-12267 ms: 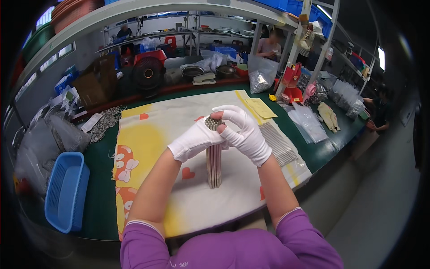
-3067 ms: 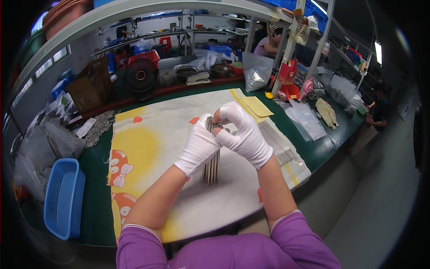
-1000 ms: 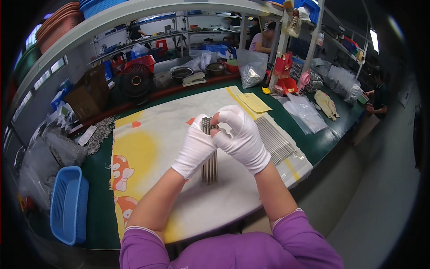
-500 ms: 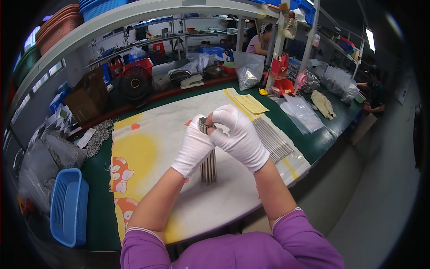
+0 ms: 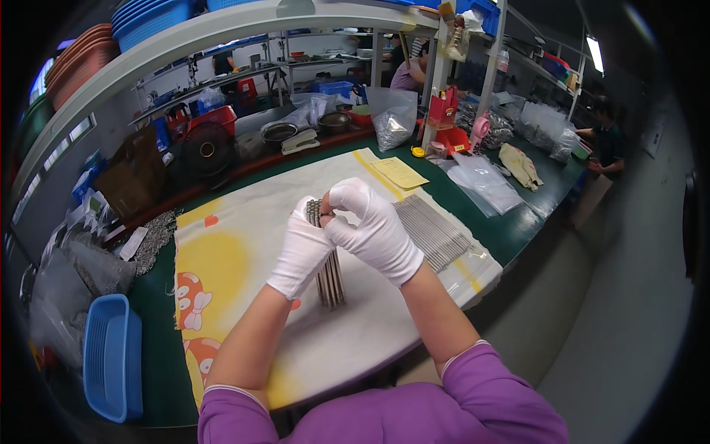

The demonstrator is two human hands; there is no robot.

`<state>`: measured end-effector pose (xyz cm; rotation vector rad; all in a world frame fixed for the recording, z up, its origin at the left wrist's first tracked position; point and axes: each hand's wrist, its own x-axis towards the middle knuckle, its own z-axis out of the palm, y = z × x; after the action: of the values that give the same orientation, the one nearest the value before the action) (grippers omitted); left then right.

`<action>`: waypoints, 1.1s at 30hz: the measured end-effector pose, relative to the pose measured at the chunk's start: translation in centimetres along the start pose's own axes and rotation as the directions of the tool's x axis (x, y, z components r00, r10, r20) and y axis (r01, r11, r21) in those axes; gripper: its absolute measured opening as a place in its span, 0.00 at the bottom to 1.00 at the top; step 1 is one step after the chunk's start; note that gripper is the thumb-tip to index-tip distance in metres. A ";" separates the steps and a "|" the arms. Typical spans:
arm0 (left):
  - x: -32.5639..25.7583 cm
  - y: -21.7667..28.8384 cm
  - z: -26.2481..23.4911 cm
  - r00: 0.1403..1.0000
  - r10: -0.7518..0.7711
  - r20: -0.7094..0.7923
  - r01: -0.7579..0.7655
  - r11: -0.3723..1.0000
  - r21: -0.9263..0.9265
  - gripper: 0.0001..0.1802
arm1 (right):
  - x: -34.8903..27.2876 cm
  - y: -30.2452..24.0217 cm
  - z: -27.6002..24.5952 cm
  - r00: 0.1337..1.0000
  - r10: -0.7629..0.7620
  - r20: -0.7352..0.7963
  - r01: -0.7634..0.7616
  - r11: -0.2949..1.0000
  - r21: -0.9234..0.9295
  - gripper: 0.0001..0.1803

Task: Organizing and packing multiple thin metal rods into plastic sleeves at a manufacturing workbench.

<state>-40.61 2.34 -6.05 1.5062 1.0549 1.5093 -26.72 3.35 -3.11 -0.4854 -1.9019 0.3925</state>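
Gloved hands over desk centre. Left hand point(image 5: 302, 251), white glove, wrapped around a bundle of thin metal rods point(image 5: 330, 275) standing upright on the cloth point(image 5: 244, 244). Right hand point(image 5: 376, 231), also gloved, curled over the bundle's top, fingertips pinching at the rod ends. Flat row of similar rods point(image 5: 433, 231) lies just right of the hands on the same cloth. Blue basket point(image 5: 111, 355) far left on the green desk point(image 5: 155, 296). Yellow paper point(image 5: 399, 172) beyond the hands.
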 end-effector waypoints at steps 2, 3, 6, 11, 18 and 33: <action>0.0 -0.2 -0.4 0.998 -0.049 0.029 0.048 0.998 0.034 0.11 | 0.0 0.2 0.4 1.000 -0.003 0.000 0.003 1.000 0.011 0.11; 0.0 -0.2 -0.3 0.998 -0.050 0.033 0.048 0.998 0.033 0.11 | -0.2 0.5 0.5 1.000 0.000 -0.003 0.000 1.000 0.008 0.11; -0.2 0.4 0.1 0.998 -0.049 0.042 0.052 0.996 -0.071 0.12 | -1.5 2.0 1.3 0.996 0.089 -0.031 -0.084 0.989 0.123 0.20; -0.3 2.0 0.7 0.984 -0.174 -0.024 0.172 0.984 -0.054 0.09 | -3.6 5.4 1.7 0.838 0.269 0.475 -0.543 0.505 0.671 0.63; -0.3 1.8 0.3 0.983 -0.181 0.012 0.181 0.970 -0.162 0.10 | -6.4 4.4 5.5 0.568 0.421 0.707 -0.807 0.455 0.376 0.18; 0.3 -2.7 0.4 0.971 -0.182 -0.153 0.154 0.972 -0.178 0.06 | -7.7 8.8 9.8 0.716 0.543 0.439 -0.685 0.666 0.295 0.20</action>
<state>-40.39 3.69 -8.41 1.1612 1.0963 1.5817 -31.99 6.64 -17.03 -0.8031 -1.8100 1.4121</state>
